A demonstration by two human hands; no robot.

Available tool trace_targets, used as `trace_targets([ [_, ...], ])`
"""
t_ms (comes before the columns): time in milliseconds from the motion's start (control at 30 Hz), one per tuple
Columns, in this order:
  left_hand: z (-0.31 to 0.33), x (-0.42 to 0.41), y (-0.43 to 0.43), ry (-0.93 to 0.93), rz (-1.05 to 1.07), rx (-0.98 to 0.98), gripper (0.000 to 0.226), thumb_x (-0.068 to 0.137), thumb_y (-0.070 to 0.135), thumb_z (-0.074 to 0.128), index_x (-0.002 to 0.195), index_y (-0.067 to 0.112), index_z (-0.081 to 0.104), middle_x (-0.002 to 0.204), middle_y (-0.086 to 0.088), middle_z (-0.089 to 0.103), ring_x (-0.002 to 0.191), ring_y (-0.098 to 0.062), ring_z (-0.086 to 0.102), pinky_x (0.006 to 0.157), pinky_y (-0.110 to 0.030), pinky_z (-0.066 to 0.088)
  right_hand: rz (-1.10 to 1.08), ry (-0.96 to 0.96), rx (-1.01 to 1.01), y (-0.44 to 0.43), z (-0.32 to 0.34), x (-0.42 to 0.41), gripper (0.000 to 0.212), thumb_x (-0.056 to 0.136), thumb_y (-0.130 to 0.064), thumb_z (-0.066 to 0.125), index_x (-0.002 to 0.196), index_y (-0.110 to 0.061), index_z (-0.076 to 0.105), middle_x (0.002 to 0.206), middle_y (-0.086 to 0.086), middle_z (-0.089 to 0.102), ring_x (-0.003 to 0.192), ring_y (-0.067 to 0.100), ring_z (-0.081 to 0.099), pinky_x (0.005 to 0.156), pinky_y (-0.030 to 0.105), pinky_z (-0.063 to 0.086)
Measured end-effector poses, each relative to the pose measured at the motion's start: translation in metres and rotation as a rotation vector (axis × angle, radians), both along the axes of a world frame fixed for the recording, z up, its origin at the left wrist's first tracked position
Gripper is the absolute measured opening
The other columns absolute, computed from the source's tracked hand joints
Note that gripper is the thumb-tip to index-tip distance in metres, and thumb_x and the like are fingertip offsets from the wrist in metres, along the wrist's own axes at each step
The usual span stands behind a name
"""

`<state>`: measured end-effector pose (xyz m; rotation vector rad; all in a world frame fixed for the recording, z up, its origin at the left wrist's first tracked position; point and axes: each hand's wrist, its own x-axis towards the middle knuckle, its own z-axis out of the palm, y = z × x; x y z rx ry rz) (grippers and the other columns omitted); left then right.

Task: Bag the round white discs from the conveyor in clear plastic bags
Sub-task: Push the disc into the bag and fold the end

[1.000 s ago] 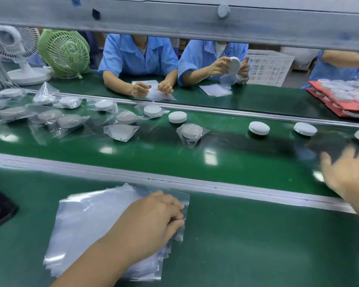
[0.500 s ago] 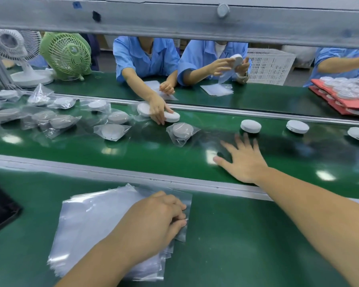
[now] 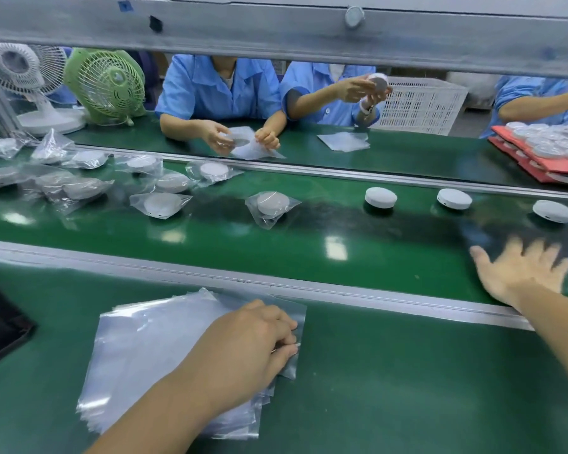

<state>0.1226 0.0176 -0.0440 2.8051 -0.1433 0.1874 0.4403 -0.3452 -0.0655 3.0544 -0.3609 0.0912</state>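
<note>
Three bare round white discs ride the green conveyor belt (image 3: 309, 244): one in the middle (image 3: 381, 197), one to its right (image 3: 454, 198) and one at the far right (image 3: 553, 211). My right hand (image 3: 522, 273) hovers blurred over the belt's near right side with fingers spread, holding nothing, just short of the far-right disc. On the near table my left hand (image 3: 246, 348) lies on a stack of clear plastic bags (image 3: 151, 348), its curled fingers pinching the top bag's right edge.
Several bagged discs (image 3: 271, 204) lie on the belt's left half. People in blue shirts (image 3: 217, 90) bag discs across the belt. Two fans (image 3: 107, 85) stand far left, a white basket (image 3: 420, 104) behind, and a red tray (image 3: 538, 158) of discs far right. A black object (image 3: 0, 329) sits near left.
My right hand swung from the belt's middle back toward the right. A person opposite took a bare disc off the belt. My left hand stayed on the bag stack.
</note>
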Motion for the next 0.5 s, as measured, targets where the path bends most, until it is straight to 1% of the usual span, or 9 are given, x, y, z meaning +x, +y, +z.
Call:
trace_targets([
  [33,0.0,0.0,0.0,-0.002,0.001,0.002,0.025,0.099,0.051,0.049,0.102,0.037,0.07,0.125,0.029,0.058,0.107,0.005,0.045,0.093,-0.018,0.046,-0.036,0.121,0.023,0.011,0.001,0.0,0.108,0.081,-0.089,0.001,0.163,-0.021,0.016,0.169,0.019,0.013,0.155,0.042,0.009,0.125,0.056,0.007],
  [67,0.0,0.0,0.0,-0.003,0.001,0.005,0.024,0.099,0.051,0.05,0.101,0.037,0.069,0.125,0.03,0.058,0.107,0.005,0.046,0.092,-0.019,0.046,-0.044,0.158,0.007,0.025,0.004,0.0,0.108,0.08,-0.091,0.0,0.164,-0.025,0.013,0.169,0.018,0.014,0.155,0.043,0.012,0.124,0.055,0.01],
  [100,-0.001,0.0,0.0,-0.002,0.0,0.008,0.024,0.099,0.051,0.05,0.1,0.037,0.069,0.124,0.03,0.059,0.107,0.005,0.046,0.091,-0.018,0.046,-0.004,0.13,-0.04,0.042,0.007,-0.002,0.107,0.08,-0.09,0.001,0.164,-0.024,0.013,0.167,0.02,0.019,0.153,0.043,0.017,0.123,0.054,0.014],
  [167,-0.002,0.001,0.0,-0.005,0.001,0.003,0.024,0.098,0.051,0.05,0.099,0.036,0.069,0.123,0.029,0.059,0.107,0.005,0.046,0.09,-0.018,0.047,0.23,-0.049,-0.092,0.089,0.012,-0.01,0.105,0.083,-0.086,0.007,0.162,-0.017,0.014,0.164,0.023,0.025,0.152,0.043,0.021,0.122,0.055,0.017],
  [200,-0.002,0.002,0.0,-0.007,0.003,-0.001,0.025,0.098,0.051,0.051,0.098,0.036,0.07,0.122,0.029,0.06,0.106,0.004,0.046,0.089,-0.019,0.047,0.363,-0.072,-0.071,0.117,0.013,-0.017,0.105,0.083,-0.086,0.007,0.162,-0.017,0.013,0.166,0.023,0.02,0.153,0.042,0.017,0.124,0.056,0.014],
  [300,-0.003,0.003,0.003,0.011,-0.001,-0.011,0.028,0.097,0.053,0.052,0.104,0.037,0.073,0.121,0.03,0.06,0.107,0.005,0.045,0.089,-0.018,0.046,0.64,0.178,0.017,0.197,0.006,-0.047,0.112,0.074,-0.096,0.001,0.164,-0.029,0.001,0.17,0.02,0.0,0.156,0.043,-0.001,0.124,0.058,0.003],
  [333,-0.003,0.003,0.004,0.018,-0.005,-0.018,0.028,0.096,0.053,0.052,0.106,0.038,0.074,0.122,0.03,0.06,0.109,0.006,0.045,0.091,-0.019,0.046,0.703,0.183,0.041,0.215,0.003,-0.056,0.11,0.074,-0.096,0.0,0.163,-0.032,-0.003,0.17,0.018,-0.003,0.156,0.041,-0.006,0.124,0.057,-0.001],
  [400,-0.004,0.003,0.006,0.029,-0.01,-0.033,0.028,0.096,0.053,0.053,0.108,0.039,0.074,0.122,0.031,0.06,0.108,0.006,0.044,0.091,-0.02,0.047,0.821,0.103,0.051,0.235,0.001,-0.065,0.105,0.077,-0.094,0.001,0.163,-0.034,-0.004,0.171,0.014,-0.003,0.157,0.035,-0.008,0.126,0.055,-0.004],
  [500,-0.002,0.002,0.005,0.036,-0.009,-0.03,0.026,0.096,0.051,0.055,0.108,0.039,0.074,0.123,0.031,0.06,0.106,0.006,0.045,0.091,-0.021,0.047,0.913,0.147,0.053,0.237,0.006,-0.071,0.096,0.083,-0.091,0.01,0.163,-0.038,0.003,0.172,0.012,0.0,0.158,0.034,-0.006,0.127,0.055,-0.002],
])
